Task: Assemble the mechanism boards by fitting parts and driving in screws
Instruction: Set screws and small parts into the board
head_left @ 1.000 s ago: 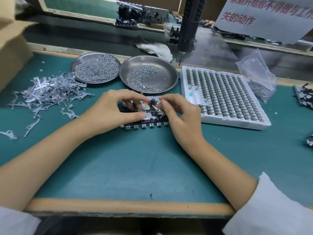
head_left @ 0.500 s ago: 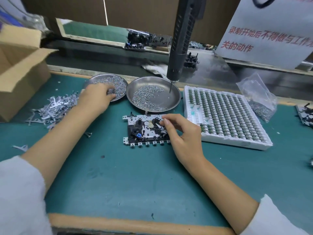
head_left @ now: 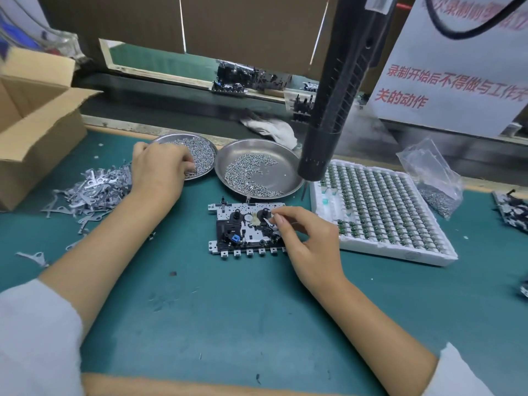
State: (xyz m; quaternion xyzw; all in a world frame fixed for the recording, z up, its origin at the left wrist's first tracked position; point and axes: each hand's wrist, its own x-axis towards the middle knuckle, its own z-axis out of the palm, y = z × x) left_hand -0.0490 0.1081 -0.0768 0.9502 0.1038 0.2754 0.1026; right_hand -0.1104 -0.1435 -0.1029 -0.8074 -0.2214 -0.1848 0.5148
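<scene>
Head view: your left hand (head_left: pixel 160 167) curls its fingers into the left screw dish (head_left: pixel 204 157), while your right hand (head_left: pixel 307 241) pinches a small metal part (head_left: pixel 270 222) on the board (head_left: pixel 245 227).

Green-topped workbench (head_left: pixel 228 324) (wood-edged), brown partition (head_left: pixel 243 27) behind

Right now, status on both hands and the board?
Left hand picking in the left screw dish. Right hand pinching a small metal part on the mechanism board. Hanging screwdriver overhead, unused.
</scene>
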